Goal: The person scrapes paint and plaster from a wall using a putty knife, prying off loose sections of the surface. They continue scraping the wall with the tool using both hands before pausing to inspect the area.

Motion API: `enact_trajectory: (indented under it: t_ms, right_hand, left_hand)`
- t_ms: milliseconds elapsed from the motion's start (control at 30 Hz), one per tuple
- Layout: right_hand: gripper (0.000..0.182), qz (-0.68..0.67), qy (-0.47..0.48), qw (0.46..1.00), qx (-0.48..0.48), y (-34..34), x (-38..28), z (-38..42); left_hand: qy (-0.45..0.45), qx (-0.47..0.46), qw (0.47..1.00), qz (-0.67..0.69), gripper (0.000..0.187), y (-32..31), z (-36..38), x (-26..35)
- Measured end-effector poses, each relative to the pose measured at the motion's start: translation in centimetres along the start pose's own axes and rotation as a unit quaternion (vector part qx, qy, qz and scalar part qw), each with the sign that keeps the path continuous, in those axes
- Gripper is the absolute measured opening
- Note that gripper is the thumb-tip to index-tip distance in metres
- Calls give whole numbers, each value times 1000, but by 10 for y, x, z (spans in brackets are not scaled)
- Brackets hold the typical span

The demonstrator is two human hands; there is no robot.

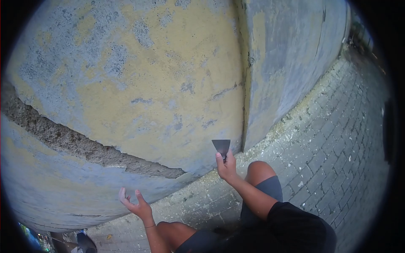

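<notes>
My right hand is closed around a scraper with a flat, dark metal blade that widens toward its top edge. The blade points up in front of the wall, which has patchy yellow and grey paint. My left hand is raised near the lower wall, its fingers apart and curled, with nothing in it. Pale dust shows on its fingertips. Above and left of that hand, a long rough strip of exposed material runs diagonally across the wall.
A vertical edge divides the yellow wall from a greyer section on the right. Grey paving bricks lie along the wall's base, with paint flecks on them. Dark and blue items stand at the lower left. My bent knees are below.
</notes>
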State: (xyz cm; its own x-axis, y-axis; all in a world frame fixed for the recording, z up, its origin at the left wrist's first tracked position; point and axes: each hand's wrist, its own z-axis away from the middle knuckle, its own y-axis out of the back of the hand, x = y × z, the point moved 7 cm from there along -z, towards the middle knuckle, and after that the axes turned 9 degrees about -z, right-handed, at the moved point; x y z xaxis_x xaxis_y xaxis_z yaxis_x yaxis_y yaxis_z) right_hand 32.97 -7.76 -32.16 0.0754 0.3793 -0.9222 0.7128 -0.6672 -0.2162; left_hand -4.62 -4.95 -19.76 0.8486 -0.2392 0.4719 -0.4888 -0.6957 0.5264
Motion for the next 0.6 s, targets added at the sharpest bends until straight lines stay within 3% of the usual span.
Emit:
enact_trajectory:
  t_ms: [133, 200, 267, 300, 367, 400, 467, 600]
  right_hand:
    - [26, -20, -34, 999, -2, 6, 28, -17]
    - [27, -117, -132, 984, -18, 1, 28, -23]
    - [27, -142, -159, 977, -24, 0, 26, -25]
    - [28, -165, -185, 968, -34, -1, 26, -27]
    - [28, -153, -162, 974, -50, -4, 4, -40]
    - [27, -143, -145, 977, -65, -6, -6, -44]
    - [25, -175, -168, 968, -71, -8, -13, -49]
    - [27, -194, -178, 961, -79, -9, -14, -54]
  left_hand:
    - [59, -157, 985, 50, 46, -55, 82, -24]
    - [81, -231, 968, 58, 47, -81, 126, -36]
    - [113, -314, 940, 75, 48, -105, 166, -48]
    - [112, -315, 939, 78, 48, -109, 170, -42]
    - [61, -403, 911, 65, 46, -124, 182, -25]
    - [65, -408, 909, 62, 46, -128, 186, -27]
    - [-30, -439, 898, 13, 44, -136, 192, -24]
    - [1, -460, 887, 39, 42, -134, 195, -17]
